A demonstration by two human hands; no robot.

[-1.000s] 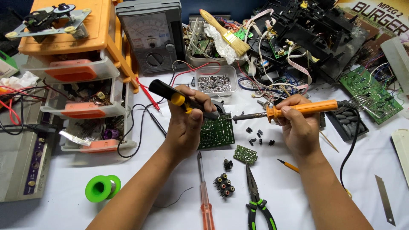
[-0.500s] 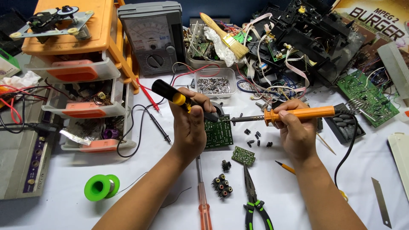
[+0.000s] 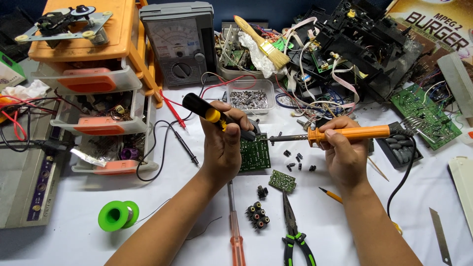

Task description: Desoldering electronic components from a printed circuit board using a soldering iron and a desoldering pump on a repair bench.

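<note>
Your left hand (image 3: 224, 148) is closed tight around a black-and-yellow-handled tool (image 3: 209, 114), fingers wrapped round the handle, its tip down at the top edge of the green circuit board (image 3: 255, 155). The same hand seems to steady that board; the contact is partly hidden, can't tell exactly.

Your right hand (image 3: 345, 155) is shut on the orange soldering iron (image 3: 345, 133), held level, its metal tip pointing left and meeting the board's upper edge just beside the other tool's tip. The iron's black cord runs off right and down across the table (image 3: 74, 241).

Board sits on the white table between your hands. Small black parts (image 3: 295, 161) lie loose just right of it, and a smaller green board (image 3: 282, 180) just below those. A cluster of jacks (image 3: 258, 215) lies near your left wrist.

Progress, as a judgement: mid-way. Loose parts look already pulled off, both tools are working one joint, more of the board looks untouched.

Further out: red screwdriver (image 3: 235, 226) and green-handled pliers (image 3: 294, 229) lie unused below, green solder spool (image 3: 118, 215) well left, analog meter (image 3: 180, 44) and orange drawer unit (image 3: 93, 64) at back.
</note>
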